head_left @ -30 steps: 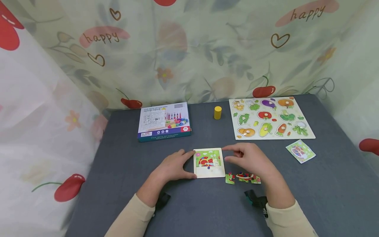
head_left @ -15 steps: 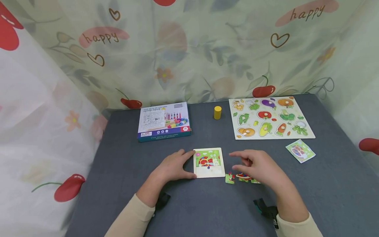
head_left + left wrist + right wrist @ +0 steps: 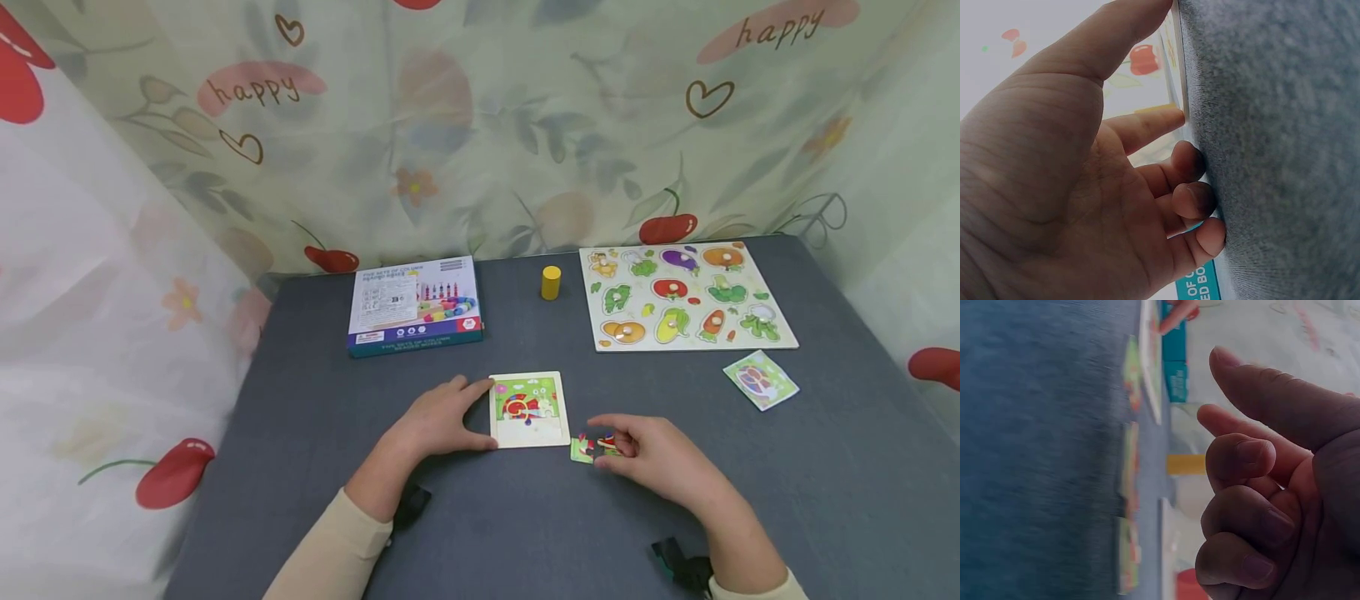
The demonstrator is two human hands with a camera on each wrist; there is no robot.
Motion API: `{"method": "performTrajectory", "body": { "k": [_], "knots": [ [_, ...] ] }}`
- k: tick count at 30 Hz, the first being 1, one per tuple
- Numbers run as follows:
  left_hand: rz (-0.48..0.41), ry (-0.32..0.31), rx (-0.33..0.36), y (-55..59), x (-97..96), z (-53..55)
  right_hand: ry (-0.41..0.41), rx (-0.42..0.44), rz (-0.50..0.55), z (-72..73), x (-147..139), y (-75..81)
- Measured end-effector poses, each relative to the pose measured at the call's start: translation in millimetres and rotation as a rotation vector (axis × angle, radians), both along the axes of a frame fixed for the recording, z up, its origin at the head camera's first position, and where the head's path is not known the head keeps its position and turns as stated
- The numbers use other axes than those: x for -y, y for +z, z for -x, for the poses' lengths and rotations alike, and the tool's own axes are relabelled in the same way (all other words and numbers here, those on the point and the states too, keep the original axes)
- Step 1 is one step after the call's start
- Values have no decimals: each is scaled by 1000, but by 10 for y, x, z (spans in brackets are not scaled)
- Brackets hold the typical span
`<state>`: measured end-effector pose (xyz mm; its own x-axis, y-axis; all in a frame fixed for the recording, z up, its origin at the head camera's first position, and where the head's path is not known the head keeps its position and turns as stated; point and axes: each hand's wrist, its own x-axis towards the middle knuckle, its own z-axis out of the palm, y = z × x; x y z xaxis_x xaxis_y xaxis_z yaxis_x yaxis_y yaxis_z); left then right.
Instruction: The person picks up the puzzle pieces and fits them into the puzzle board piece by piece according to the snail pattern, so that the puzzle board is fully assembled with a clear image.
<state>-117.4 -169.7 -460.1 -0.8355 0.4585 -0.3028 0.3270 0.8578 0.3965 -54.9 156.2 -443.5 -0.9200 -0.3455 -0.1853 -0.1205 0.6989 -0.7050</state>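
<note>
A small square puzzle board (image 3: 531,432) lies mid-table, its upper part filled with a red and green picture and its lower part bare. My left hand (image 3: 444,421) rests at its left side, index finger and thumb touching that edge near the two corners. My right hand (image 3: 660,458) hovers over the loose puzzle pieces, thumb and index finger apart with nothing between them, the other fingers curled. The left piece (image 3: 581,451) and part of the middle piece (image 3: 606,444) show in the head view. A third piece (image 3: 1126,556) is hidden there but shows in the right wrist view.
Behind the board stand a flat toy box (image 3: 416,307) and a yellow cylinder (image 3: 551,283). A vegetable peg board (image 3: 690,297) lies at the back right, with a small picture card (image 3: 761,381) in front of it. Curtains with printed patterns border the grey table (image 3: 315,467).
My right hand has left the puzzle board's right edge, moved right, then come down toward the loose pieces. The left hand and the board stay in place.
</note>
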Motion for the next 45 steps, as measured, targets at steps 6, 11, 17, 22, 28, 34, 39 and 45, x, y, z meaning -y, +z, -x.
{"method": "performTrajectory", "body": {
  "k": [6,11,17,22,28,34,39,45],
  "knots": [
    [-2,5,3,10,4,3,17,-29,-57,-15,56,-129],
    [-6,2,2,14,1,8,1,-72,-120,-4,100,-193],
    [4,2,0,18,0,12,-30,-70,-160,19,138,-223],
    [8,6,-2,18,0,11,-36,-18,-151,39,165,-205],
    [9,-2,-8,6,-5,4,-15,14,-127,46,163,-210],
    [11,-1,-5,-2,-4,-2,6,-17,-117,32,146,-176],
    [9,1,-2,-6,-5,-8,6,-58,-96,33,148,-45],
    [1,0,-1,-1,-7,-6,0,-90,-82,73,187,127]
  ]
}}
